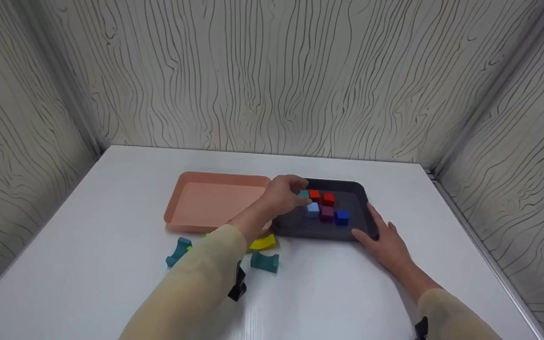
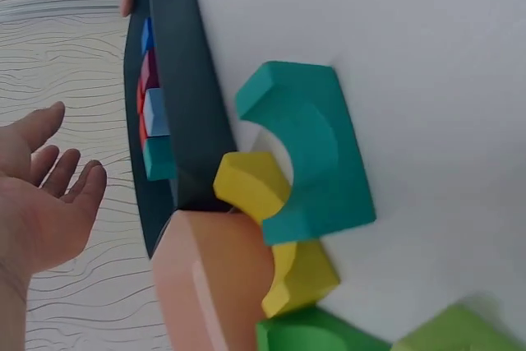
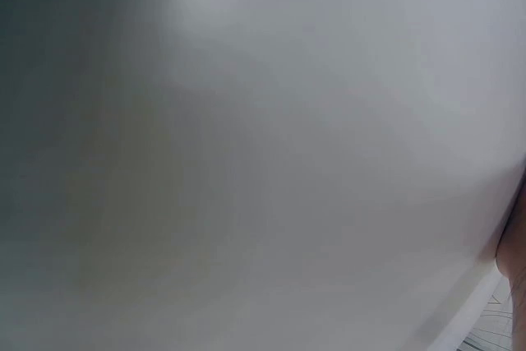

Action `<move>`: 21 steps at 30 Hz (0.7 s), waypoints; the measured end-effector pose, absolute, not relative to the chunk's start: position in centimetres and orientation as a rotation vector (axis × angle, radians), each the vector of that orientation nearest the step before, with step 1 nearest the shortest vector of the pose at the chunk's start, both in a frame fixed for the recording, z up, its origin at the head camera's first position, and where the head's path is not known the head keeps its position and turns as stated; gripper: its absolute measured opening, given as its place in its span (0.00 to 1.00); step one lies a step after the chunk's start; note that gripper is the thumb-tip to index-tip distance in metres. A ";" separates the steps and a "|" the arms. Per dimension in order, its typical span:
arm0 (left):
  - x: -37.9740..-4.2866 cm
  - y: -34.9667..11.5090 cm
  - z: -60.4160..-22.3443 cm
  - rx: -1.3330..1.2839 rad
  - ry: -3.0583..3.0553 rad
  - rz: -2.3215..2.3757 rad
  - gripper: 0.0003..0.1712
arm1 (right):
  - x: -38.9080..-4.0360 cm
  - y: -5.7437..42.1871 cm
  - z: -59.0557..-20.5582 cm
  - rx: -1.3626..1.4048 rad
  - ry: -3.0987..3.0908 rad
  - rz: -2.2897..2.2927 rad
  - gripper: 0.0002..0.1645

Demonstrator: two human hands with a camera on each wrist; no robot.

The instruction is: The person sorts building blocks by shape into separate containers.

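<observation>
A dark tray (image 1: 295,229) holds several small cubes, among them a teal cube (image 2: 159,159), a light blue cube (image 1: 312,210), a maroon cube (image 1: 327,214) and a blue cube (image 1: 342,217). Two red cubes lie behind them, one being this red cube (image 1: 328,199). Over the tray's left side is my left hand (image 1: 282,194), close to the teal cube in the head view. The left wrist view shows its fingers loosely bent with nothing between them. My right hand (image 1: 387,243) touches the tray's near right corner, thumb and fingers spread along the edges.
A pink tray (image 1: 173,215) stands against the dark tray's left side. In front lie teal arch blocks, such as this teal block (image 1: 265,262), with yellow blocks (image 1: 262,242) and green blocks (image 2: 312,333) partly behind my left forearm. Wood-patterned walls (image 1: 272,80) enclose the white table (image 1: 338,293).
</observation>
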State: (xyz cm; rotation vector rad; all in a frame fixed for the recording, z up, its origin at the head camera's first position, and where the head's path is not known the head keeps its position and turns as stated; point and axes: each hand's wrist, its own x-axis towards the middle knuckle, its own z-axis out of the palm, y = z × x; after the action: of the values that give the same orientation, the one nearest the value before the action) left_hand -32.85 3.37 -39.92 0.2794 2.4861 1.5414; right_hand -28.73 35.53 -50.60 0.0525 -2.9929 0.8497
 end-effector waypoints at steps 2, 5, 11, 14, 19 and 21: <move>-32.4 2.9 -39.2 0.296 2.474 1.557 0.28 | -28.7 35.6 -50.6 0.057 -2.988 0.850 0.57; -31.9 2.2 -38.3 0.348 2.472 1.570 0.28 | -28.8 35.7 -50.7 0.066 -2.983 0.844 0.57; -31.0 0.6 -37.4 0.472 2.434 1.634 0.28 | -29.0 35.7 -50.8 0.064 -3.003 0.822 0.58; -30.6 -0.3 -37.1 0.493 2.418 1.669 0.29 | -29.0 35.7 -50.8 0.069 -3.010 0.823 0.59; -29.9 -2.3 -37.1 0.516 2.405 1.713 0.29 | -28.9 35.7 -50.8 0.078 -3.005 0.831 0.59; -29.7 -3.2 -37.2 0.503 2.412 1.724 0.29 | -29.0 35.8 -50.8 0.081 -3.006 0.835 0.59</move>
State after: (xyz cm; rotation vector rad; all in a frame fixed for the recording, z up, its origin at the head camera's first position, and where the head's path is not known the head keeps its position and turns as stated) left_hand -29.72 -3.21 -37.19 0.5032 2.4117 1.7238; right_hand -29.00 35.76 -50.77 0.0812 -3.0059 0.8348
